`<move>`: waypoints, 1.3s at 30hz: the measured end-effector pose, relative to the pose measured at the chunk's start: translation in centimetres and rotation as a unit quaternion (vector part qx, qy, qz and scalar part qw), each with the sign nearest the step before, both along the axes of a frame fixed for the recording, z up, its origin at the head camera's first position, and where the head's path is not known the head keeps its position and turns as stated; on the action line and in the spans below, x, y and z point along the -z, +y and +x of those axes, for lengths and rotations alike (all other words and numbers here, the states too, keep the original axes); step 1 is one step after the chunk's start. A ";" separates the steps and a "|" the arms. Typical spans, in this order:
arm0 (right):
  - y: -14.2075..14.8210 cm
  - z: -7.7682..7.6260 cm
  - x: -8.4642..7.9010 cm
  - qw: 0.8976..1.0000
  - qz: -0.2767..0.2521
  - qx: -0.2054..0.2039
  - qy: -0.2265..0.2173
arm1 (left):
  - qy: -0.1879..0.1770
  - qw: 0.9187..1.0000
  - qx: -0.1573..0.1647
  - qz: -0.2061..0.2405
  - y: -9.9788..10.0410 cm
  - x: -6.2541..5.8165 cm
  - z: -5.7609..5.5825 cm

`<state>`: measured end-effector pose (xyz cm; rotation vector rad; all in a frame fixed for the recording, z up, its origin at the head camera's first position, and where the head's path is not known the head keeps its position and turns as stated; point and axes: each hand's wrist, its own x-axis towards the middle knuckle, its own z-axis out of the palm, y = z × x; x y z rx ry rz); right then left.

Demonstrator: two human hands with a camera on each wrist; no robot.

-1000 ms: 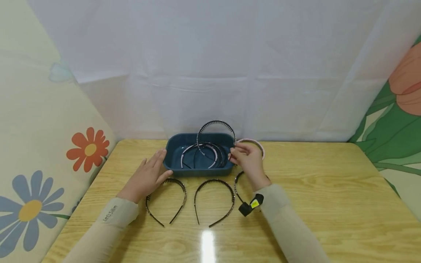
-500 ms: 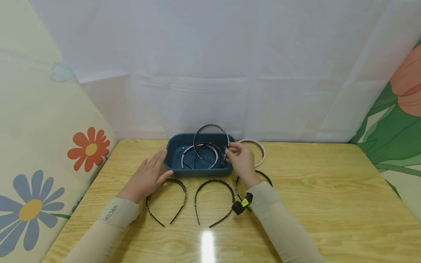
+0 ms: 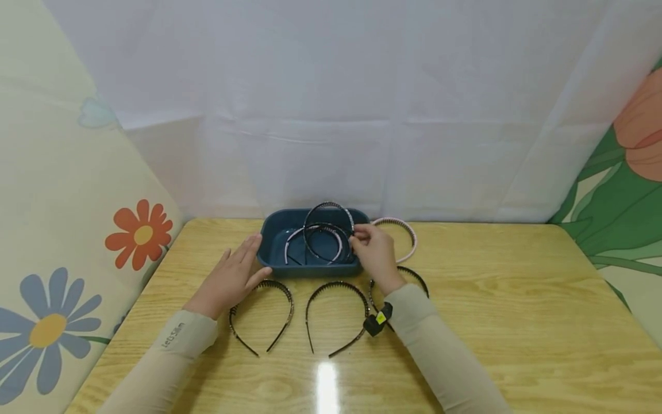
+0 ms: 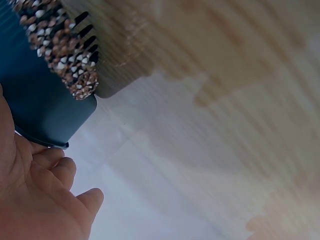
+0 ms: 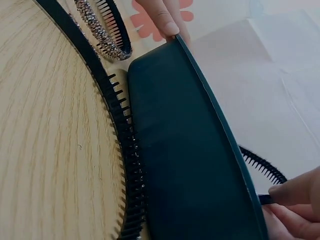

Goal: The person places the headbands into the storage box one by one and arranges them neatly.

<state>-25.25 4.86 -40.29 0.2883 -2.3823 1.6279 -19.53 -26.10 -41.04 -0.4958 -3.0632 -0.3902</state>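
Over the blue tray (image 3: 310, 272), a black toothed headband (image 3: 328, 204) stands with its arch toward 12 o'clock and its lower part crossing the view of a pink headband (image 3: 291, 237) inside; whether they touch I cannot tell. The right hand (image 3: 376, 256) is nearer, pinching the loop at its 3 o'clock side. Toward 8 o'clock, the left hand (image 3: 233, 282) rests at the tray's left end, fingers extended, gripping no headband. The tray's long axis runs 9 to 3. Outside it on the table (image 3: 491, 322) lie a left headband (image 3: 292, 307) at 7, a middle headband (image 3: 338, 283) at 6, a partly covered headband (image 3: 420, 278) at 4 and a pale pink hoop (image 3: 414, 238) at 3. Against a second ago, the pinched band sits lower and nearer 9 o'clock; the left hand looks unchanged.
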 end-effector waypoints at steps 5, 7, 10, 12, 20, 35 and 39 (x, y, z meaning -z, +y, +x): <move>0.0 -0.3 0.0 1.000 0.025 -0.003 0.000 | 0.004 1.000 0.001 0.001 0.0 -0.1 -0.1; 0.0 -0.3 -0.1 0.999 0.033 -0.003 0.001 | 0.005 1.000 0.002 0.000 0.0 -0.1 -0.2; 0.0 -0.5 -0.1 0.999 0.044 -0.005 0.001 | 0.003 1.000 0.004 -0.003 0.0 -0.2 -0.2; 0.0 -0.5 -0.1 0.999 0.053 -0.004 0.000 | 0.001 1.000 0.004 -0.003 0.0 -0.3 -0.2; -0.1 -0.4 0.1 0.998 0.061 0.009 -0.011 | 0.000 1.000 0.002 -0.001 0.0 -0.3 -0.1; 0.1 -0.2 0.8 1.000 -0.015 0.003 -0.027 | -0.002 1.000 0.003 0.002 0.2 -0.4 0.0; 0.6 -0.2 1.1 0.997 -0.059 -0.020 -0.034 | -0.003 1.000 0.005 0.005 0.2 -0.3 0.0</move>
